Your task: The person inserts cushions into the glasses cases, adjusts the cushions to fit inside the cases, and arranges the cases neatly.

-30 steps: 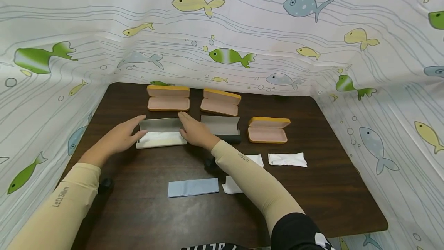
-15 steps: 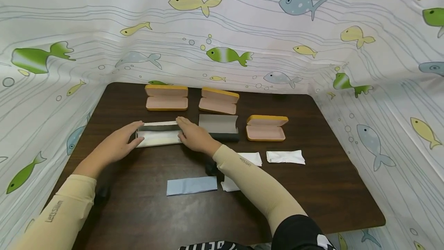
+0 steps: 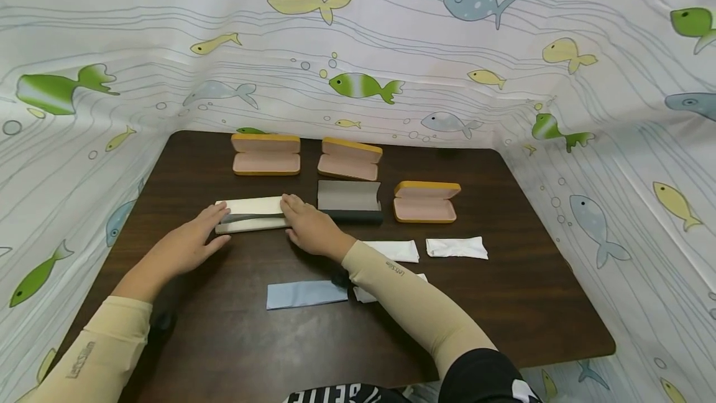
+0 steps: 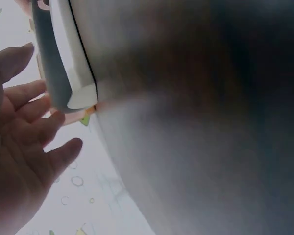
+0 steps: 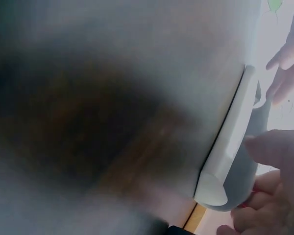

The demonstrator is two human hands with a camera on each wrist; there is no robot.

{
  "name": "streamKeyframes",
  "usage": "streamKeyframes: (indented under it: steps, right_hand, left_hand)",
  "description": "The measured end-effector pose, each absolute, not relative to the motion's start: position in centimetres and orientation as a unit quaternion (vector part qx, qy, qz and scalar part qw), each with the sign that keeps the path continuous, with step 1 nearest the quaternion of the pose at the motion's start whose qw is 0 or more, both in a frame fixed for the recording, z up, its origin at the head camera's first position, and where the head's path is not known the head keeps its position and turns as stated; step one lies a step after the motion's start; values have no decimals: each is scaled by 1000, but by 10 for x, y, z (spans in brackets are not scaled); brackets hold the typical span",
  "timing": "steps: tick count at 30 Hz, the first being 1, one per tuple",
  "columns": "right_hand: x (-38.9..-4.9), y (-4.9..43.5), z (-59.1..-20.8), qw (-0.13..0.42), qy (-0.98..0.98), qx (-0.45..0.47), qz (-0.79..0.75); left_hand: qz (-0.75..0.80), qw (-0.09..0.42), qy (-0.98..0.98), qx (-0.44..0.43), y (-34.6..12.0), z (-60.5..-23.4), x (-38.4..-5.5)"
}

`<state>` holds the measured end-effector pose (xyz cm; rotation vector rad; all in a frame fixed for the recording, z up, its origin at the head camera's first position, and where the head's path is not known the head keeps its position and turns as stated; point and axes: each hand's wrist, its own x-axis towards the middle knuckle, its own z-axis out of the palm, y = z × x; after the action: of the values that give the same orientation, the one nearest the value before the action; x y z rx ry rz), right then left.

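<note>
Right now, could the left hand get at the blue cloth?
Probably yes: only bare tabletop shows between the left hand and the blue cloth, though that hand is at the cream case.

A white fabric sheet printed with coloured fish (image 3: 403, 36) filled the upper frame; an open, grey-lined dark green case (image 3: 349, 196) stood near centre, a rectangular pale-blue cloth (image 3: 307, 295) at lower centre.

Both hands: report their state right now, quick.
Left hand: open, touching one end of the cream case.
Right hand: open, touching the case's other end.
</note>
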<state>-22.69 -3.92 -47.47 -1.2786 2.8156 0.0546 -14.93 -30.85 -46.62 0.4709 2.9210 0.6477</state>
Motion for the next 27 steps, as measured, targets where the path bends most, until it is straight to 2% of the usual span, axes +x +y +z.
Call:
streamKeyframes:
  steps: [9,27]
  right_hand:
    - [-213,-39,-480,86,899,-420,83]
    - [-220,-29,-474,104,897,-430,-8]
  left_hand:
    - [174,93,964,181,-304,-472,-132]
    - [185,70,964,177,-296,-466,-133]
